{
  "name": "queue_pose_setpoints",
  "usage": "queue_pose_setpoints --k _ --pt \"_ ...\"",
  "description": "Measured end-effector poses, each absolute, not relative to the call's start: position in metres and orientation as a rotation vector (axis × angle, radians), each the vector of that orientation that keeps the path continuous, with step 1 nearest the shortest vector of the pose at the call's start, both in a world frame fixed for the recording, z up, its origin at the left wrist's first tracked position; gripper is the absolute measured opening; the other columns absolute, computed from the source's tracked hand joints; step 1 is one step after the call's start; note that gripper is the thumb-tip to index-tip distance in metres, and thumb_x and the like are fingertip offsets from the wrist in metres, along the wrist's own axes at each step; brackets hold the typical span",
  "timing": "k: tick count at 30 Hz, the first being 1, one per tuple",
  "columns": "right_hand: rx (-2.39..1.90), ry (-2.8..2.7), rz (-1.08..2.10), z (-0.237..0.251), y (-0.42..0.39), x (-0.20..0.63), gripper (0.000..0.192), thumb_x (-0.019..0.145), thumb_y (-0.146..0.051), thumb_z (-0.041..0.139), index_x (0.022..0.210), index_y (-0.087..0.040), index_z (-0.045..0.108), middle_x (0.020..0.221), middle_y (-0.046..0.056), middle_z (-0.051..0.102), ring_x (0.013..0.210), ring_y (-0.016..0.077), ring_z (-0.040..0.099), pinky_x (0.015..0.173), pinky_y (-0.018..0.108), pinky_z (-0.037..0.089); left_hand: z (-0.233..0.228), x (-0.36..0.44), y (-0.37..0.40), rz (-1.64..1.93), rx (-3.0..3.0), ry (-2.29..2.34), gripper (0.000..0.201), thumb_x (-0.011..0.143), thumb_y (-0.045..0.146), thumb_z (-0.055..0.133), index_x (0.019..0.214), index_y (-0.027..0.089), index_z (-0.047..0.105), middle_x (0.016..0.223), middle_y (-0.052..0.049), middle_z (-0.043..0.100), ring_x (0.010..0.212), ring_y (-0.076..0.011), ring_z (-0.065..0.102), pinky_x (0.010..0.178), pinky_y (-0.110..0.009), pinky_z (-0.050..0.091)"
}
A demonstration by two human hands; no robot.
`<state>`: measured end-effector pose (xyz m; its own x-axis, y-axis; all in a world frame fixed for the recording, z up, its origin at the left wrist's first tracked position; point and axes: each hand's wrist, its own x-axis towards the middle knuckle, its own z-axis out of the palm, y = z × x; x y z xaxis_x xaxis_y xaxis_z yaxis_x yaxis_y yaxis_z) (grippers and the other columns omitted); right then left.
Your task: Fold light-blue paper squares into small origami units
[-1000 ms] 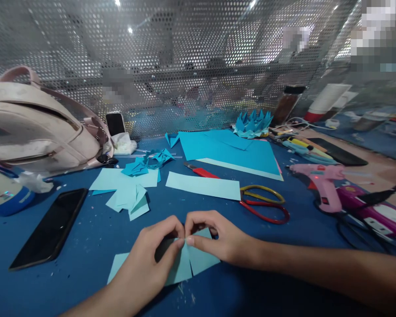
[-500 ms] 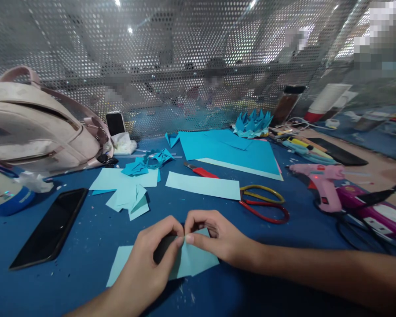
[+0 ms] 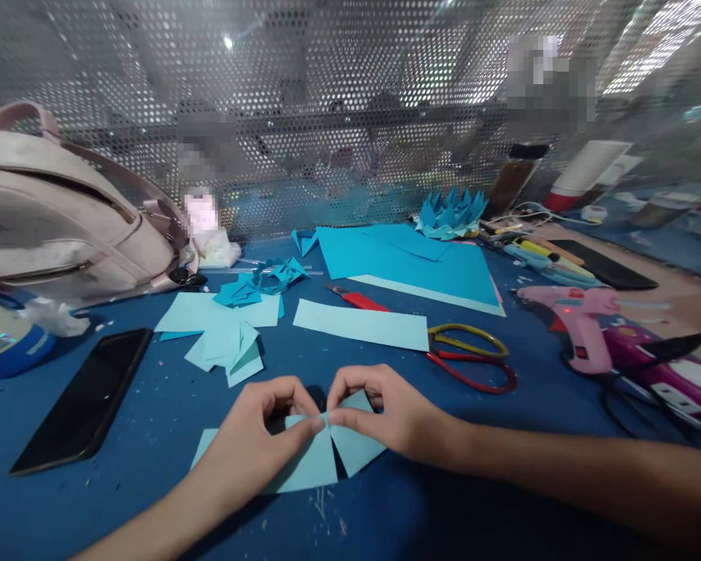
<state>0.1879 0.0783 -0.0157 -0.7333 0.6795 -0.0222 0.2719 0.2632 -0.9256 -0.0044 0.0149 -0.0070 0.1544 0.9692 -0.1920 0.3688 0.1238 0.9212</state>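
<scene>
Both hands were on one light blue paper piece [image 3: 315, 463], lying flat on the blue table [image 3: 152, 436] at the near edge, centre of view.

Left hand [image 3: 251, 444]: narrow pinch, thumb and index finger closed on the paper's top fold at the middle. Right hand [image 3: 385, 409]: same narrow pinch, fingertips meeting the left hand's at the same spot. Thumbs touched tip to tip. The paper fanned out below the pinch into two flaps with a dark wedge gap between them; the right flap tilted out toward the right wrist.

Around it:
- scissors [image 3: 473, 362] with yellow and red handles, just right of the right hand, apart from it
- long light blue strip [image 3: 362, 325] beyond the hands, touching the scissors' handle end
- red cutter [image 3: 356, 298] just behind the strip
- pile of light blue cut squares [image 3: 227, 347] left of the strip, small folded pieces [image 3: 262, 282] behind it
- big blue sheets [image 3: 409, 261] farther back, folded blue crown shape [image 3: 449, 214] at their far end
- black phone [image 3: 85, 397] face up, well left of the hands
- pink glue gun [image 3: 566, 319] at right, cables beside it
- pale backpack [image 3: 64, 226] far left against the perforated metal screen [image 3: 327, 93]
</scene>
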Motion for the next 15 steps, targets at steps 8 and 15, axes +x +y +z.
queue_pose_setpoints --k 8,15 --pt "-0.875 -2.078 1.502 -0.0132 0.0752 0.1864 0.013 0.081 -0.025 0.066 0.076 -0.014 0.066 0.07 -0.002 0.06 0.052 0.0066 0.035 0.047 0.021 0.025 -0.0101 -0.0022 0.0119 0.833 1.373 1.382 0.015 0.077 0.028 0.064 0.066 0.017 0.061 0.06 0.003 0.055 0.057 -0.0117 0.046 0.053 -0.023 0.032" --pt "-0.887 -2.1 1.437 -0.015 0.0746 0.1871 0.011 0.083 -0.024 0.065 0.077 -0.014 0.066 0.072 -0.001 0.061 0.054 0.0069 0.037 0.049 0.021 0.026 -0.0105 -0.001 0.0135 0.827 1.394 1.372 0.015 0.078 0.031 0.063 0.071 0.017 0.062 0.065 0.001 0.055 0.063 -0.0134 0.049 0.057 -0.023 0.036"
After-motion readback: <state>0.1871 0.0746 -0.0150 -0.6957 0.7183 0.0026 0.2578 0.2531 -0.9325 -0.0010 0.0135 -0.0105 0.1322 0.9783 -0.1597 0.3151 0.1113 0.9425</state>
